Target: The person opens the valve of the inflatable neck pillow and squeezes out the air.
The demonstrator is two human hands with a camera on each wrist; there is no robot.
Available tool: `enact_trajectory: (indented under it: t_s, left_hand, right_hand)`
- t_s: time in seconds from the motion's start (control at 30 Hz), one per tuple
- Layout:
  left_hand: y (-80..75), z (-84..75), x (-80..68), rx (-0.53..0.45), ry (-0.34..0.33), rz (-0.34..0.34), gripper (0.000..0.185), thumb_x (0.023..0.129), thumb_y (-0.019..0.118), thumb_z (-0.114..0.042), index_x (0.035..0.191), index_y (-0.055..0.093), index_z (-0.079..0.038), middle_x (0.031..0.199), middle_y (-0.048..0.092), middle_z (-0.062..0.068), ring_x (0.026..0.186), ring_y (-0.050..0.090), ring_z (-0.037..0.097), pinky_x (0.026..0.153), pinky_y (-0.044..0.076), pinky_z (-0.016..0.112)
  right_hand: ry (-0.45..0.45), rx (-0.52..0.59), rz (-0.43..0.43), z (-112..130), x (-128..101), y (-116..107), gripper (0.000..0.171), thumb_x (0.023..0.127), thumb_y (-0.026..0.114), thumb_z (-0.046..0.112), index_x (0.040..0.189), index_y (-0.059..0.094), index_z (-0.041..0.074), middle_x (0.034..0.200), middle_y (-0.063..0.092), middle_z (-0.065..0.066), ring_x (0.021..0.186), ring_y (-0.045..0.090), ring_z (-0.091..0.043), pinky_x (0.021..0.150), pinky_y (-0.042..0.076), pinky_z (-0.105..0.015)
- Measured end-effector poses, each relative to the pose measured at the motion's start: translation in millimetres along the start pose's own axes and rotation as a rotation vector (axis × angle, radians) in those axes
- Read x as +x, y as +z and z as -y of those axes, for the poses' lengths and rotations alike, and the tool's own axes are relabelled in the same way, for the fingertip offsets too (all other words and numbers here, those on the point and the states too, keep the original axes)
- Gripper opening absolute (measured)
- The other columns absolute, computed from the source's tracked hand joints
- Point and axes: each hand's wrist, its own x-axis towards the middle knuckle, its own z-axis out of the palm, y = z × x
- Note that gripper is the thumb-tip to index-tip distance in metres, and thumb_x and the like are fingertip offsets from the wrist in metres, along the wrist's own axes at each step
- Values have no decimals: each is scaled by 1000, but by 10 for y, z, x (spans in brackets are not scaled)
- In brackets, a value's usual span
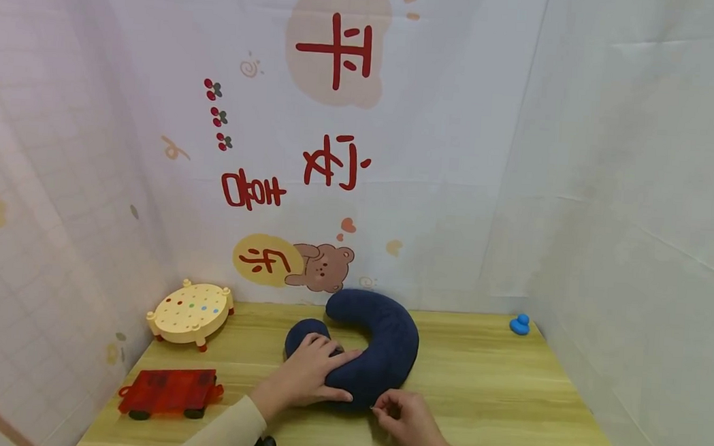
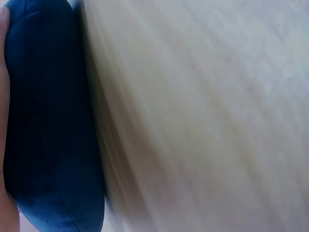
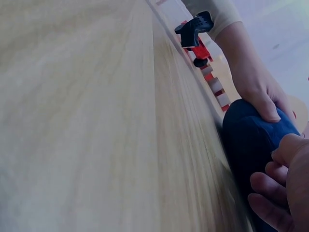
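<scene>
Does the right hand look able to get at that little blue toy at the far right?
Probably yes: no object shows between the right hand and the blue toy, and the navy neck pillow lies off to the left. A forward stretch seems needed, though.

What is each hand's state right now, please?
Left hand: open, resting on the navy neck pillow.
Right hand: closed, pinching something tiny, unidentifiable, at the pillow's edge.

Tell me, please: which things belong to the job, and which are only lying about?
In use:
navy, curved, fabric pillow
left hand, holding it
right hand, pinching at its edge

Lying about:
red, oblong, translucent plastic wagon
cream, round, dotted, plastic-looking platform
blue, rounded, plastic-looking toy
</scene>
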Motion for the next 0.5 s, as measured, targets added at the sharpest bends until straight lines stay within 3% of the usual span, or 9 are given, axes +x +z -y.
enact_trajectory:
  t_s: [0.5]
  left_hand:
    - [29,-80,-22,27,-34,-38,73,107,44,-78,168,48,-40,129,66,1,117,61,25,108,45,53]
  right_hand:
    - [-15,42,-6,35,-4,134,8,101,82,7,95,79,12,86,71,14,73,61,3,63,56,-23]
